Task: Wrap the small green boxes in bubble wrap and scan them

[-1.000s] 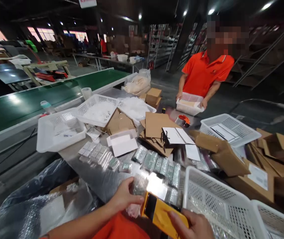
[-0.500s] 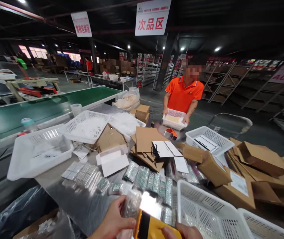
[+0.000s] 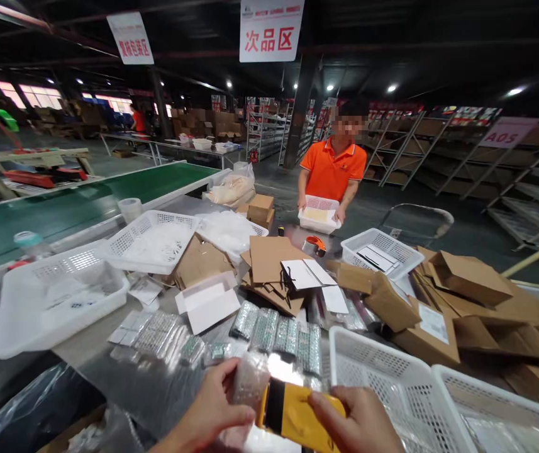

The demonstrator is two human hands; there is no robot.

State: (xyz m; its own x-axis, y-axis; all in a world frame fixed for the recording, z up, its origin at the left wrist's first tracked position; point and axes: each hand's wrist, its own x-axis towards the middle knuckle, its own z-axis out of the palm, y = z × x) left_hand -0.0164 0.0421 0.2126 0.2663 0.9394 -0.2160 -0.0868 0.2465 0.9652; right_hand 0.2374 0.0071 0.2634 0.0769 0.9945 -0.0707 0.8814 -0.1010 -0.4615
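Note:
My left hand point(image 3: 215, 402) is closed on a clear bubble-wrapped packet point(image 3: 250, 380), thumb and fingers at its left side. My right hand point(image 3: 358, 415) grips a yellow handheld scanner point(image 3: 292, 412) with a black band, its thumb on the top. The scanner's front end is beside the packet, and a bright white patch shows just beyond it. What exactly lies inside the wrapping I cannot make out. Past both hands, several bubble-wrapped packs with green contents point(image 3: 264, 330) lie in a row, and silvery wrapped packs point(image 3: 156, 336) lie to their left.
White baskets stand at left point(image 3: 2, 314) and right point(image 3: 335, 352). An open white box point(image 3: 210, 308) and flat cardboard point(image 3: 266, 255) lie mid-table. Brown cartons point(image 3: 427, 336) pile up at right. Across the table a person in orange point(image 3: 333, 170) holds a white basket point(image 3: 319, 220).
The view has turned slightly right, so the surroundings sit further left. My right hand and the scanner have come further into view, and the scanner's angle has changed. Both holds remain.

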